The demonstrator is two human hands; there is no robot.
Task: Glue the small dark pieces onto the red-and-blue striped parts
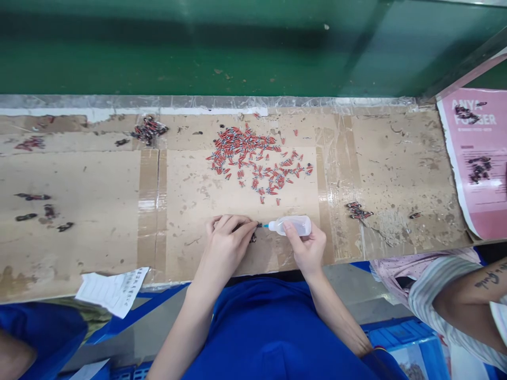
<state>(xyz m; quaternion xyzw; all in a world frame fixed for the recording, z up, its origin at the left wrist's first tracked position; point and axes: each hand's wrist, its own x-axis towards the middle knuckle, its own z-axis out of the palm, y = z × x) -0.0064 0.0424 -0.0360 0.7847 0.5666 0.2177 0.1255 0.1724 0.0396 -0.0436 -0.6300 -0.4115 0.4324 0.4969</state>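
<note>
My right hand (310, 247) is wrapped round a small clear squeeze bottle (298, 225) lying nearly level, its blue needle tip (265, 226) pointing left. That tip meets or nearly meets a small dark part (259, 225) at the fingertips of my left hand (229, 237). The left fingers are closed in a pinch on the part, and most of it is hidden. Another small dark piece (253, 238) lies just below those fingertips. Beyond both hands spreads a loose pile of small red parts with metallic ends (241, 145).
A green panel (253, 58) rises behind the cardboard-covered bench (190, 211). Dark part clusters lie at the back left (149, 130) and right (358, 211). A paper slip (113, 290) overhangs the front edge. A pink sheet (477, 206) lies far right. People sit on both sides.
</note>
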